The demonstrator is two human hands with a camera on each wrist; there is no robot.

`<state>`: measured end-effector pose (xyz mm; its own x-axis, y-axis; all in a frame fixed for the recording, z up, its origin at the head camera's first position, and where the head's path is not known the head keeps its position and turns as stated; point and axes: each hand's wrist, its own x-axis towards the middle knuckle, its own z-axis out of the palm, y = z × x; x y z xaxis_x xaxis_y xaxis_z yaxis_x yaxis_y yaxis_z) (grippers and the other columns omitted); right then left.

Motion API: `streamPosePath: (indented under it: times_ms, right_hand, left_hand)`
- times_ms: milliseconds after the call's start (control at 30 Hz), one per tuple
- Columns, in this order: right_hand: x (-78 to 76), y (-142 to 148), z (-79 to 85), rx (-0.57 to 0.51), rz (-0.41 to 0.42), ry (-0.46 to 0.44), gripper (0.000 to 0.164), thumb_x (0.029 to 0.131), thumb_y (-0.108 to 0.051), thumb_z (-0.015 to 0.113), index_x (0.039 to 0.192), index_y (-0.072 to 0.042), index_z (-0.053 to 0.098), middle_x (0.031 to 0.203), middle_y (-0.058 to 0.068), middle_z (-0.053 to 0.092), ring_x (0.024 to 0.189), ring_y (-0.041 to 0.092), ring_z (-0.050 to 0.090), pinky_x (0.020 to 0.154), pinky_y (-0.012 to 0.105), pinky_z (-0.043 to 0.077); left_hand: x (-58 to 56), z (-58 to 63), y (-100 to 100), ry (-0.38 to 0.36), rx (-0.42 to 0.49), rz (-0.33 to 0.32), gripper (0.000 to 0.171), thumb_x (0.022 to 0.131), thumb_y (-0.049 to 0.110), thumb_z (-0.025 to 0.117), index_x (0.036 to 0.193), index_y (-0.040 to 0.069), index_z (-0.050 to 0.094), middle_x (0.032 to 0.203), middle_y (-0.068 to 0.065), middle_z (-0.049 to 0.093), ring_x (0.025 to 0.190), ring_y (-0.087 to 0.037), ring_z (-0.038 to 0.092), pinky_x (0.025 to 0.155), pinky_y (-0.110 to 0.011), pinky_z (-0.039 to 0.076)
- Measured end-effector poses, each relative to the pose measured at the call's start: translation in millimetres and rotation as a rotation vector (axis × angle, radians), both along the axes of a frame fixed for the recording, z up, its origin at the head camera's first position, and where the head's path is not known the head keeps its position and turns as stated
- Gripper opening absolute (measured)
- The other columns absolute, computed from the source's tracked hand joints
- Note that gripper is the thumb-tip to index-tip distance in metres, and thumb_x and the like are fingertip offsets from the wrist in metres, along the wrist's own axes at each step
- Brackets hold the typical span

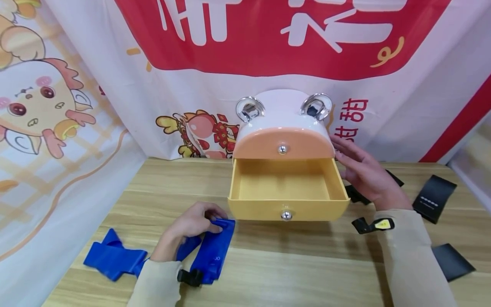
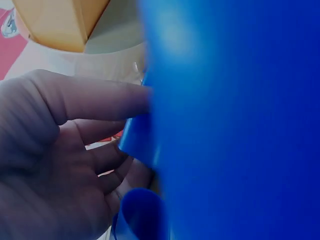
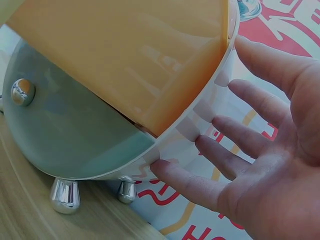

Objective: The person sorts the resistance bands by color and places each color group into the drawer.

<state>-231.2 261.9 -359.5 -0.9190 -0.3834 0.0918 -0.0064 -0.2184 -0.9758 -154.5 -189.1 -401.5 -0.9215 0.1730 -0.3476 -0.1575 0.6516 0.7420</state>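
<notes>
My left hand point(image 1: 194, 221) pinches the top end of a folded flat blue band point(image 1: 218, 251), thumb in front, just left of the yellow drawer point(image 1: 261, 209). In the left wrist view the band point(image 2: 240, 120) fills the right half and hides part of the fingers. The yellow drawer is pulled out of a small rounded white cabinet point(image 1: 284, 102), and nothing lies inside it. My right hand point(image 1: 362, 172) rests on the cabinet's right side. In the right wrist view its fingers point(image 3: 185, 182) are spread, fairly straight, fingertips against the white shell.
More blue band point(image 1: 115, 258) lies crumpled at left on the wooden table point(image 1: 276, 273). Black flat strips point(image 1: 433, 198) lie at right. The cabinet has an orange upper drawer point(image 1: 268, 143), a green lower drawer point(image 3: 65, 120) and silver feet point(image 3: 65, 195). A printed curtain point(image 1: 192, 89) hangs behind.
</notes>
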Motion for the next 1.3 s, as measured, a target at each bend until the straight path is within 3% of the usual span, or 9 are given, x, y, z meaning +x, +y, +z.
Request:
streamPosePath:
  times_ms: [300, 533, 800, 1100, 1300]
  right_hand:
    - [0.1, 0, -0.5, -0.009, -0.003, 0.001, 0.056, 0.114, -0.015, 0.052, 0.168, -0.021, 0.038, 0.159, -0.008, 0.049, 0.129, 0.007, 0.068, 0.096, 0.032, 0.065]
    - [0.4, -1, -0.1, 0.008, -0.015, -0.018, 0.057, 0.114, -0.017, 0.053, 0.168, -0.023, 0.037, 0.166, -0.001, 0.041, 0.129, 0.006, 0.067, 0.096, 0.032, 0.064]
    - [0.4, 0, 0.5, 0.024, -0.024, -0.032, 0.058, 0.114, -0.018, 0.053, 0.168, -0.025, 0.037, 0.174, 0.004, 0.031, 0.129, 0.005, 0.067, 0.097, 0.031, 0.064]
    - [0.7, 0, 0.0, 0.012, -0.019, -0.016, 0.057, 0.114, -0.017, 0.053, 0.168, -0.023, 0.038, 0.164, -0.003, 0.043, 0.128, 0.006, 0.068, 0.096, 0.032, 0.064]
    - [0.9, 0, -0.9, 0.009, -0.019, -0.005, 0.055, 0.113, -0.017, 0.053, 0.167, -0.022, 0.040, 0.158, -0.007, 0.050, 0.128, 0.007, 0.068, 0.095, 0.033, 0.065]
  left_hand:
    - [3.3, 4.4, -8, -0.036, 0.072, 0.039, 0.013, 0.093, 0.010, 0.081, 0.106, 0.010, 0.080, 0.099, -0.008, 0.073, 0.088, -0.025, 0.063, 0.072, -0.033, 0.052]
    - [4.4, 14.4, -14, -0.034, 0.175, 0.026, 0.017, 0.094, 0.013, 0.081, 0.108, 0.005, 0.075, 0.092, -0.006, 0.079, 0.085, -0.023, 0.069, 0.076, -0.035, 0.057]
    - [3.7, 22.4, -21, -0.062, 0.266, 0.100, 0.025, 0.096, 0.013, 0.081, 0.116, 0.001, 0.071, 0.091, -0.005, 0.079, 0.076, -0.021, 0.071, 0.073, -0.038, 0.066]
    - [6.5, 27.9, -22, -0.055, 0.298, 0.118, 0.029, 0.100, 0.012, 0.076, 0.123, -0.003, 0.065, 0.098, -0.010, 0.073, 0.079, -0.022, 0.073, 0.073, -0.034, 0.068]
    - [10.8, 38.4, -21, -0.036, 0.302, 0.122, 0.030, 0.103, 0.013, 0.074, 0.126, -0.003, 0.064, 0.106, -0.013, 0.071, 0.079, -0.023, 0.076, 0.075, -0.036, 0.068]
